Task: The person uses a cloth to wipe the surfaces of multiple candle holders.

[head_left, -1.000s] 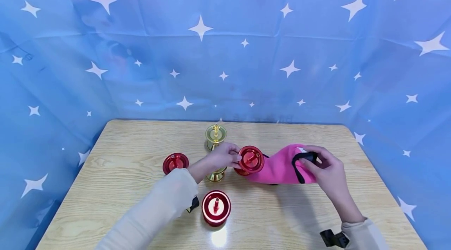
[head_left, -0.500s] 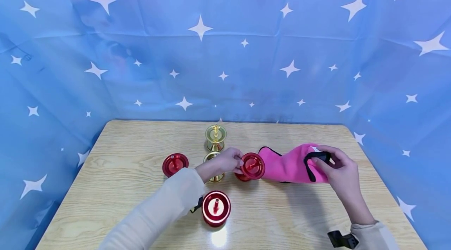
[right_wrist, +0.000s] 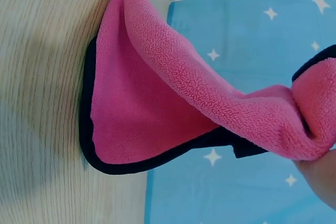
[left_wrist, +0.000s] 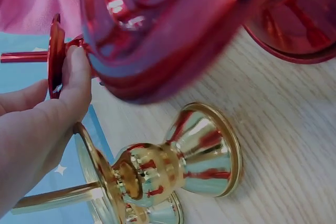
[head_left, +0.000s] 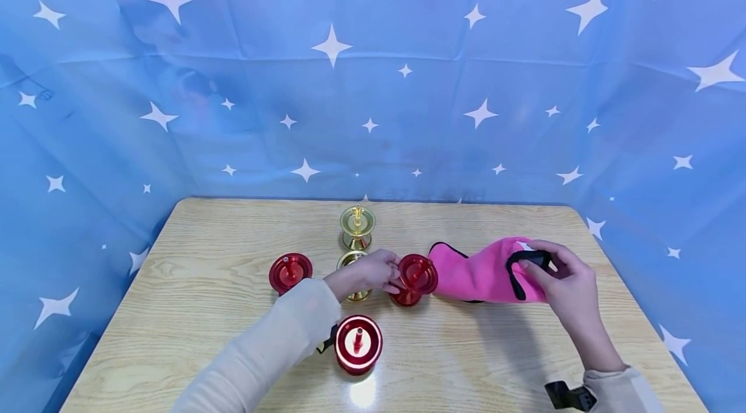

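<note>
My left hand [head_left: 373, 270] is at the left side of a red metal candle holder [head_left: 418, 274], which stands on the table with its spike up. In the left wrist view its thumb and fingers lie about the dish rim and stem of that candle holder [left_wrist: 55, 59]. My right hand [head_left: 568, 277] pinches a corner of a pink cloth [head_left: 474, 270] with black edging and holds that end raised. The cloth's other end droops onto the table beside the red candle holder, as the right wrist view shows.
Two gold candle holders, a far one [head_left: 357, 222] and one [head_left: 350, 259] partly behind my left hand, stand on the wooden table [head_left: 233, 232]. Another red candle holder [head_left: 290, 272] is at left, and one [head_left: 358, 345] stands nearer me. A blue star-patterned curtain [head_left: 373, 89] hangs behind.
The right hand has drawn the cloth rightward, away from the red candle holder. My left hand has brought that holder slightly toward me and from tilted to upright, the fingers shifting lower on it.
</note>
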`<state>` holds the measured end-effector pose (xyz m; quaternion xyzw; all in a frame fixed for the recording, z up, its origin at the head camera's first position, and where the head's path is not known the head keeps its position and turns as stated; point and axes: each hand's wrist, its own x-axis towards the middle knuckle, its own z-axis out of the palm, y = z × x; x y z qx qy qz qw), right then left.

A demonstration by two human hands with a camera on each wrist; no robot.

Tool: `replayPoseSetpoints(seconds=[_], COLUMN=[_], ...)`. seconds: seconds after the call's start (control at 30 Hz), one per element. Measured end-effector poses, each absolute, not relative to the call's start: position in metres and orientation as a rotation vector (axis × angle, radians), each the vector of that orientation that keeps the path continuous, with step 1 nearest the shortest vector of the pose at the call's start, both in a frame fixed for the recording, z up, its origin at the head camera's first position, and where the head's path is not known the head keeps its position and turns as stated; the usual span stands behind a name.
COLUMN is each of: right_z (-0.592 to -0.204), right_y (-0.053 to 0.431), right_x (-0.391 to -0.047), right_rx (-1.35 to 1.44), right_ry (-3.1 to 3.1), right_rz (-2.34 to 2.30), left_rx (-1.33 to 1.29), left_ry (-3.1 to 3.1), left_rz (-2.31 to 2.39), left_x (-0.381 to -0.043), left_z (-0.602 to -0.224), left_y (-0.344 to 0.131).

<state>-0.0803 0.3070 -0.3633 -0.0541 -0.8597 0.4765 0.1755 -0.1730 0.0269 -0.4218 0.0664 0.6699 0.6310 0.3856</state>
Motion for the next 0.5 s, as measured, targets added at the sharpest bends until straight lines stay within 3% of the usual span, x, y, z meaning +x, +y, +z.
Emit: replayPoseSetpoints(seconds=[0.5], right_z=[-0.3628], right_y=[0.3085], right_x=[-0.08], right_rx=[-0.14], right_ry=[-2.437], right_rz=[1.33], left_rx=[0.178], left_ry=[1.679], left_rz=[1.634], left_x=[-0.1729], left_z=[-0.4207], left_y=[0.0235])
